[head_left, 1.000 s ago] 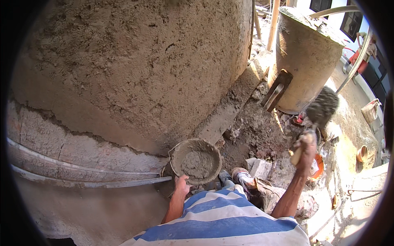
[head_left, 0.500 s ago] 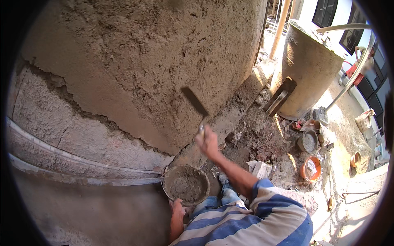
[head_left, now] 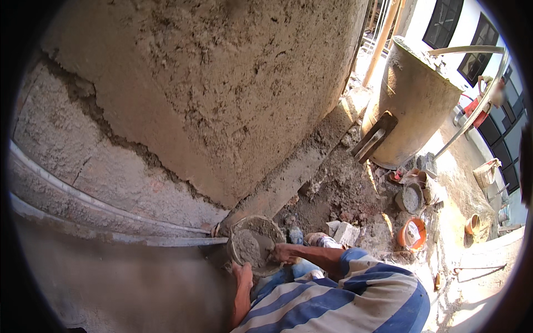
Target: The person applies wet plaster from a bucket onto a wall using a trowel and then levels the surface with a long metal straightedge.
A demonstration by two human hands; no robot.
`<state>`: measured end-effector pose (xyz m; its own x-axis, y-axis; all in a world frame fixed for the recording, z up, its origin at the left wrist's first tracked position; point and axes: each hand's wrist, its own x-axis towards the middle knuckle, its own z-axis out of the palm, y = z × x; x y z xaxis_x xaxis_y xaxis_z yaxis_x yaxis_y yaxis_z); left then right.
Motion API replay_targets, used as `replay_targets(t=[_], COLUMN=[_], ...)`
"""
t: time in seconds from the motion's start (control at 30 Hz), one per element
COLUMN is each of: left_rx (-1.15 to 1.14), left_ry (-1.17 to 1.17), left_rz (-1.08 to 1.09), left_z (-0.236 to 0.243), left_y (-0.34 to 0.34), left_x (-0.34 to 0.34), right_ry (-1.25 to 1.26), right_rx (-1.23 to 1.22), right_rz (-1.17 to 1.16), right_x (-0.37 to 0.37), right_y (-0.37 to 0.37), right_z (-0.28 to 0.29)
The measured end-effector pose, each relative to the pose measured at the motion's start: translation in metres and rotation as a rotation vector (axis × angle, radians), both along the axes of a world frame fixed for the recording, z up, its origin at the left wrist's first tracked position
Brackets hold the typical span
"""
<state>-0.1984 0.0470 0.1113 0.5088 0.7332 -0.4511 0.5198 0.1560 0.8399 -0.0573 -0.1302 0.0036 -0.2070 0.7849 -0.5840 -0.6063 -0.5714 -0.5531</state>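
A round bucket of wet grey mortar is right in front of my body, at the foot of the wall. My left hand is closed on its near rim. Over the right side of the same bucket is my right hand, its fingers wrapped round the handle of a trowel. The trowel's blade is down inside the bucket against the mortar. Beyond the bucket rises a wall with rough, wet plaster, smoother along its lower left band.
A tall drum stands at the right, with a wooden float leaning on it. Rubble, a mortar-filled pail and an orange bucket lie nearer. Pipes run along the left. Another person is far off at the right.
My right hand has brought the trowel down from in front of the plastered wall into the bucket. My left hand still grips the bucket's rim.
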Motion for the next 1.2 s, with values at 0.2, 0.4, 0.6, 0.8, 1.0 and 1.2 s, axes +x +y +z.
replay_targets(t=[0.2, 0.4, 0.6, 0.8, 1.0, 1.2], left_rx=[-0.314, -0.555, -0.571, -0.535, -0.516, -0.602], left_ry=[-0.272, -0.365, -0.287, -0.24, -0.169, -0.021], left_rz=[0.154, 0.097, 0.149, 0.205, 0.38, 0.501], left_z=[0.013, -0.012, -0.009, -0.005, -0.016, -0.085], left_y=[-0.001, -0.006, -0.022, -0.027, -0.044, -0.05], left_x=[0.033, 0.097, 0.139, 0.145, 0.135, 0.046], right_ry=[-0.445, -0.294, -0.558, -1.36, -1.789, -2.393], right_rx=[0.039, 0.058, 0.19, -0.025, -1.634, -0.67], right_rz=[-0.043, -0.579, -1.349, -2.39, -3.123, -0.377], right_x=[0.032, 0.085, 0.182, 0.28, 0.402, 0.515], right_y=[-0.039, -0.092, -0.194, -0.346, -0.455, -0.248], right_z=[0.119, 0.179, 0.294, 0.383, 0.402, 0.336])
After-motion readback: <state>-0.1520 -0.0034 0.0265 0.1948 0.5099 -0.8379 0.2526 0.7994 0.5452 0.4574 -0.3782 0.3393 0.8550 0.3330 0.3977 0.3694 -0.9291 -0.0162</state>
